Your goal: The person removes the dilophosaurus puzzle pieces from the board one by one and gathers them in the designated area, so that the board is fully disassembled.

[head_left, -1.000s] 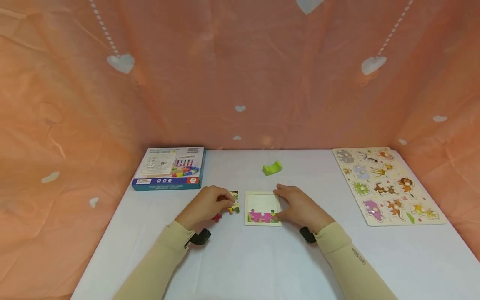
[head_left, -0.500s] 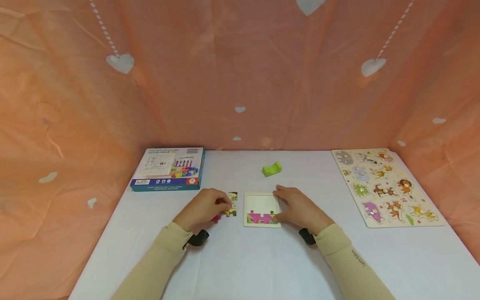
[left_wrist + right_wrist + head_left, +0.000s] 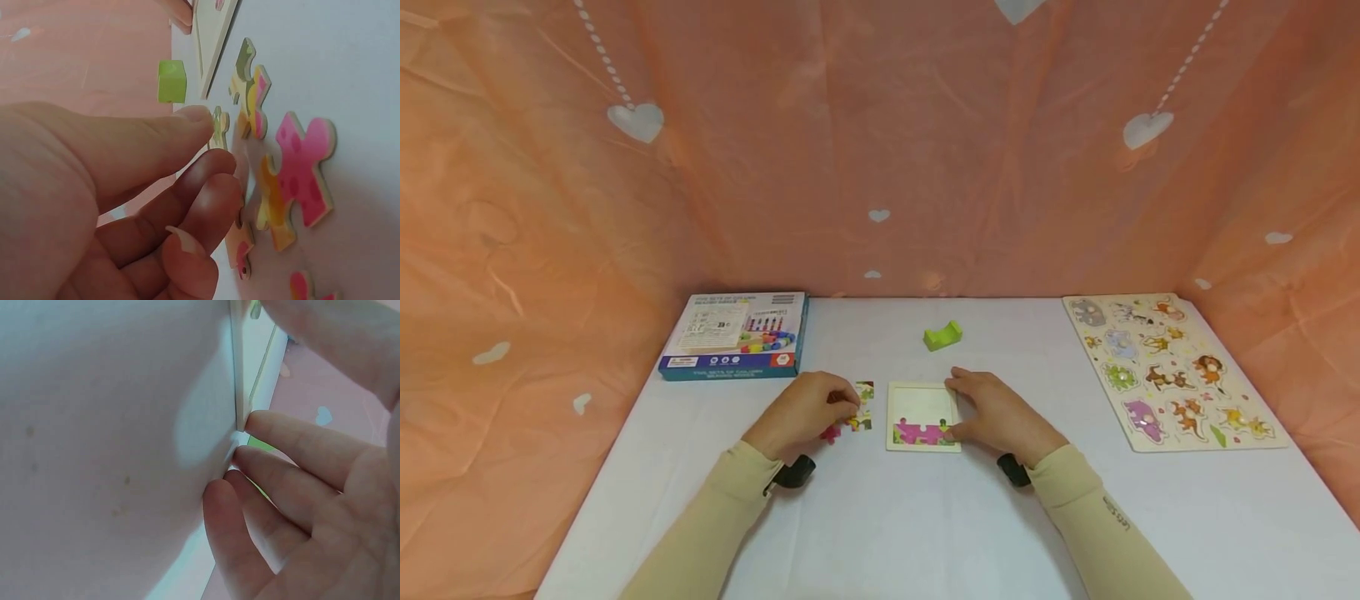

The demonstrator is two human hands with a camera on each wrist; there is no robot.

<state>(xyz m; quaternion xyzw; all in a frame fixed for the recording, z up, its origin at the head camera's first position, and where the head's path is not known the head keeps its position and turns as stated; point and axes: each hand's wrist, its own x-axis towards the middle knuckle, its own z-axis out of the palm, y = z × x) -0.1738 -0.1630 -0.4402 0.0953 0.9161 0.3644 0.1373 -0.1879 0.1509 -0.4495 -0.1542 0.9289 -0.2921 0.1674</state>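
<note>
My left hand (image 3: pixel 805 410) hovers low over loose jigsaw pieces (image 3: pixel 866 390) left of the puzzle tray (image 3: pixel 917 448). In the left wrist view its thumb and bent fingers stand apart, with no piece plainly between them. A pink spotted piece (image 3: pixel 303 169), a yellow-and-pink piece (image 3: pixel 259 100) and others lie beside the fingertips; the fingers hide some. Joined pink pieces (image 3: pixel 912 434) fill the tray's near row; bare board shows behind them. My right hand (image 3: pixel 1000 412) rests along the tray's right side, thumb near the front and index finger at the far corner, fingers nearly straight.
A lime-green curved block (image 3: pixel 942 336) stands behind the tray. At the back left lies a flat toy box (image 3: pixel 733 337). An animal peg puzzle board (image 3: pixel 1176 375) lies at the right. An orange curtain (image 3: pixel 880 150) hangs behind the white table (image 3: pixel 880 533).
My left hand has shifted slightly left, uncovering a little more of the loose pieces. The right hand stays at the tray. The whole view has shifted slightly.
</note>
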